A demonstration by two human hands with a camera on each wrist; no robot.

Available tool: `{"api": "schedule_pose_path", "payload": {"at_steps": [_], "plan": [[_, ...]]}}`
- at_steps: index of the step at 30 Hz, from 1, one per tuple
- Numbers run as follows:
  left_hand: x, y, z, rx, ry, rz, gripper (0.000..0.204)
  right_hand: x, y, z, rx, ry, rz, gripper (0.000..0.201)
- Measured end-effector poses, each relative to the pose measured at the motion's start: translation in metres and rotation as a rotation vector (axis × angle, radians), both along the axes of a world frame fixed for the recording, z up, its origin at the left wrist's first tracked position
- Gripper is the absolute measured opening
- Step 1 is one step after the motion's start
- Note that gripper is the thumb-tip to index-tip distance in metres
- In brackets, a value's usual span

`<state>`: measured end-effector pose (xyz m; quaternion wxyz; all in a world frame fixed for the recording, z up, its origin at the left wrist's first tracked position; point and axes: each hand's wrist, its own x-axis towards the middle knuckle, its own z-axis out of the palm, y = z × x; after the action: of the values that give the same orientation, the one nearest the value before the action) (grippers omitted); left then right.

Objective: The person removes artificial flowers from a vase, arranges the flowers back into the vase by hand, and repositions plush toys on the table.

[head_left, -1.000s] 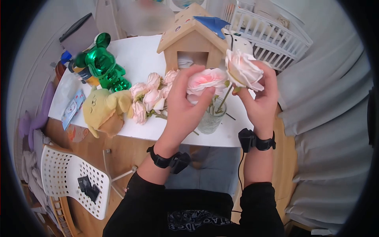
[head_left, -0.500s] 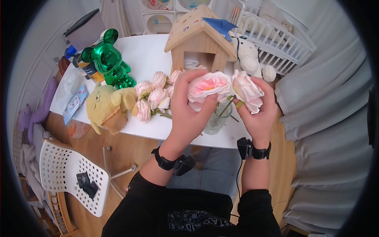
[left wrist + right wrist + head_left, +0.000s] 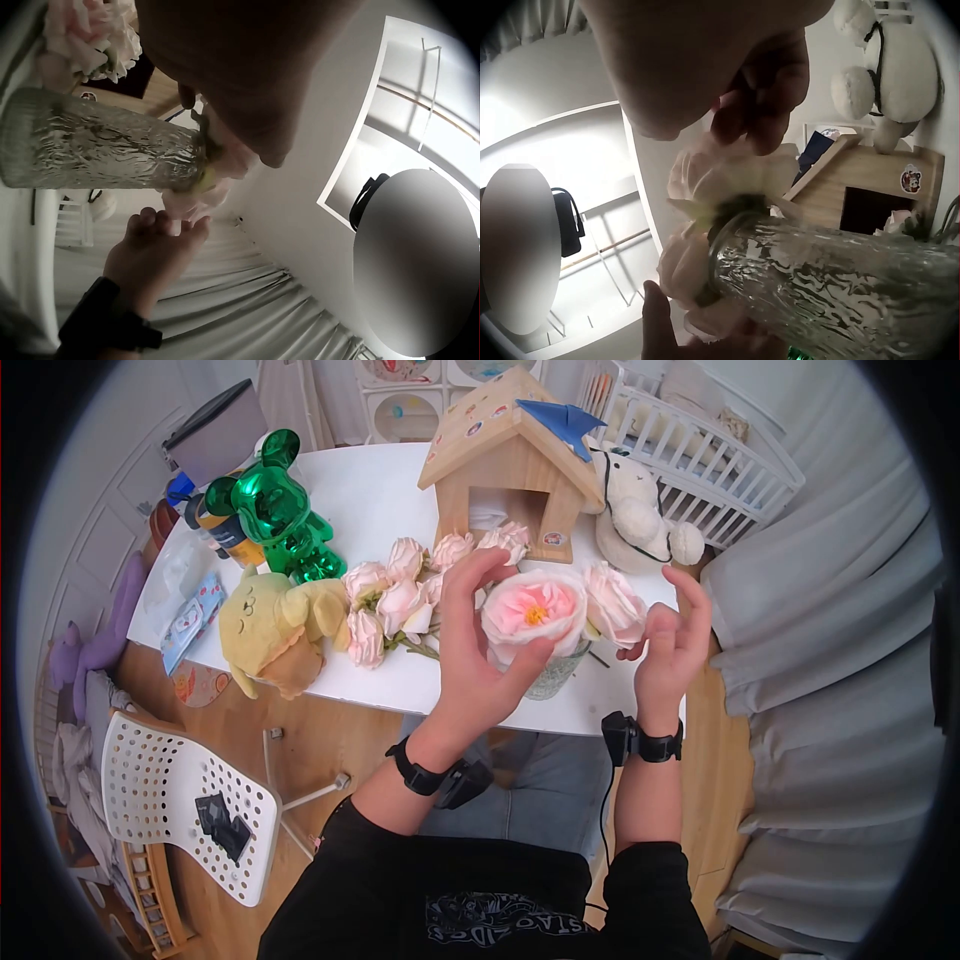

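Observation:
A pink rose with a yellow centre (image 3: 535,615) stands in a ribbed glass vase (image 3: 552,678), and my left hand (image 3: 480,660) cups its bloom, thumb against the front petals. Beside it a paler rose (image 3: 615,608) leans right over the rim. My right hand (image 3: 668,650) is at that rose's right edge, index finger raised, other fingertips bent close to the petals. The right wrist view shows both blooms sitting at the mouth of the vase (image 3: 840,281); stems inside are blurred by the textured glass.
Several loose pink roses (image 3: 400,600) lie left of the vase. Around them are a yellow plush toy (image 3: 262,630), a shiny green bear figure (image 3: 275,510), a wooden house (image 3: 510,470) and a white plush toy (image 3: 640,520). A perforated white chair (image 3: 185,800) stands front left.
The paler rose went from the right hand, above the vase, down to its rim beside the other rose. Right-hand fingers loosened from it. The left hand stayed around the pink rose, which now faces up more.

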<state>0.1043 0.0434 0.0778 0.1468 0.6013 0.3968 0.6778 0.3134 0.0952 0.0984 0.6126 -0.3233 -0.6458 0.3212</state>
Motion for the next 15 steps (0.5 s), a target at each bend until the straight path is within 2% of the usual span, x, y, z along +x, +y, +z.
{"api": "schedule_pose_path", "payload": {"at_steps": [2,5,9,11,12,14,15], "plan": [[0.005,-0.004,-0.012,0.032,-0.178,-0.095,0.093,0.005,0.006,-0.007,-0.064,0.107,-0.001,0.040],[0.007,-0.013,-0.029,0.003,-0.107,-0.092,0.098,0.013,0.017,-0.018,-0.053,0.011,-0.066,0.039],[0.016,-0.023,-0.039,-0.183,-0.182,-0.139,0.091,0.013,0.018,-0.042,-0.154,0.176,0.076,0.043],[0.013,-0.021,-0.033,-0.142,0.159,-0.084,0.065,0.008,0.021,-0.055,0.313,0.115,0.086,0.049],[0.014,-0.020,-0.028,-0.142,0.158,-0.084,0.065,0.011,0.021,-0.056,0.313,0.114,0.086,0.049],[0.020,-0.018,-0.015,-0.151,0.057,-0.141,0.041,0.012,0.017,-0.041,0.284,-0.057,0.155,0.045],[0.022,-0.017,-0.015,-0.150,0.058,-0.142,0.041,0.012,0.016,-0.036,0.270,-0.142,0.191,0.043]]}}
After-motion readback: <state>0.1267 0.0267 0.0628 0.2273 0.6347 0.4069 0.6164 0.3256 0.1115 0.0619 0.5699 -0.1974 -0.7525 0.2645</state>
